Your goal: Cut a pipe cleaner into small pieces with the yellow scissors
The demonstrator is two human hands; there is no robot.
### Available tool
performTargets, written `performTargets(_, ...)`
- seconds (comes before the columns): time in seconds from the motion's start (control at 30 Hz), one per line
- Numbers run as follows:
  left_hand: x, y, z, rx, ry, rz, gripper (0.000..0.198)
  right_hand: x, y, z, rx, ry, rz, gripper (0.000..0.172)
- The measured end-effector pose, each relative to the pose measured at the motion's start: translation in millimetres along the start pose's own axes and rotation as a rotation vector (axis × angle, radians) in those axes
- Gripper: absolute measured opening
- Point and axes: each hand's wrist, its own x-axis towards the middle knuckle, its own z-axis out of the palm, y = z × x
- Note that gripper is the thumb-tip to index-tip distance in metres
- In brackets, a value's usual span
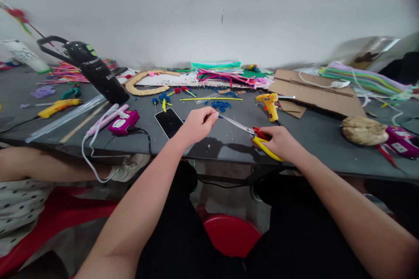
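Observation:
My right hand (278,141) is closed round the red and yellow handles of a pair of scissors (240,125), whose blades point left. The scissor tips reach close to the fingertips of my left hand (200,125). Those fingers are pinched together, with a tiny blue end of pipe cleaner (220,117) showing beside the tips; whether the blades touch it I cannot tell. Behind lies a pile of short blue pipe cleaner bits (221,105). A yellow pipe cleaner (211,99) lies straight behind my hands. Blue and yellow pipe cleaner shapes (164,101) rest near a phone (167,123).
A yellow glue gun (269,105) and cardboard sheets (309,91) are at right. Pink pipe cleaners (225,77) lie at the back. A black bottle (98,74), purple device (123,123) and another glue gun (59,108) stand left. Another person's leg (49,165) is at left.

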Motion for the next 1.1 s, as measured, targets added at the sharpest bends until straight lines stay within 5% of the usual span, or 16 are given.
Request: performTargets(1.1, 0.0, 1.0, 0.4, -0.018, -0.001, -0.003, 0.028, -1.7, -5.6, -2.1, 0.055, 0.011, 0.073, 0.039)
